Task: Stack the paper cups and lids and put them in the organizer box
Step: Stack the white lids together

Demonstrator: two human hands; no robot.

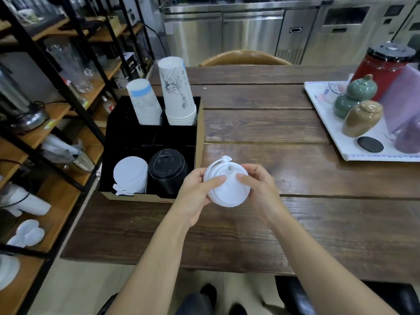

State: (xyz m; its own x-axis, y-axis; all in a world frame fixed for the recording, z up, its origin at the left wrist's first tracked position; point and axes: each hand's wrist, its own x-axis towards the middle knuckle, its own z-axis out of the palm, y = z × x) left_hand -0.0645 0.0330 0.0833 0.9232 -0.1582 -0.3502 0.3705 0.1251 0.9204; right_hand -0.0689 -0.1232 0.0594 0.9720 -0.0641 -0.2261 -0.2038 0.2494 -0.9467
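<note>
Both hands hold a small stack of white lids [228,187] above the wooden table, just right of the organizer box [200,133]. My left hand [196,192] grips its left edge with the thumb on top; my right hand [261,189] grips the right edge the same way. Inside the black box, a stack of upside-down paper cups with ink drawings [178,94] and a blue-banded cup stack [143,103] stand in the back compartments. A white lid stack [130,175] and a black lid stack [167,171] fill the front compartments.
A white tray [327,123] with green and tan ceramic jars, a black coaster and a purple bag sits at the table's right. A red canister [384,67] stands behind it. Wooden shelves with glassware line the left. A chair back shows at the table's far side.
</note>
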